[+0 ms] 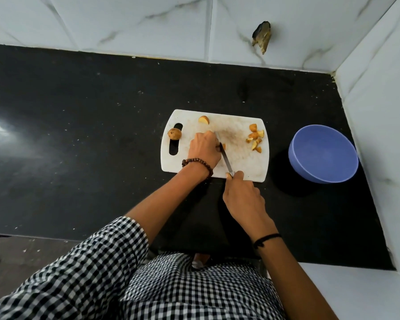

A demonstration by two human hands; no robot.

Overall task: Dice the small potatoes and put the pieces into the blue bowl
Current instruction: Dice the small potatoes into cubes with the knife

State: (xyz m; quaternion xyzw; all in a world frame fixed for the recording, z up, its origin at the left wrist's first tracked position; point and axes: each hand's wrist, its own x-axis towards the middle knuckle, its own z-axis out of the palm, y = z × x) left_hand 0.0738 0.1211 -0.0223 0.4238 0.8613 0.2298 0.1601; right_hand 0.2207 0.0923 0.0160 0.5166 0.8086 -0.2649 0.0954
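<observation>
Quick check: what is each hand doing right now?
Left hand: closed on a potato piece on the cutting board.
Right hand: closed on the knife.

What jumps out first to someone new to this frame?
The white cutting board mid-counter, where the left hand pins a potato piece while the right hand holds the knife on it. Cut pieces sit at the board's right edge; the blue bowl stands empty further right.

A black stone counter [79, 135] is hemmed by white marble-veined wall tiles [148, 19] — one tile gouged [261, 39].
</observation>
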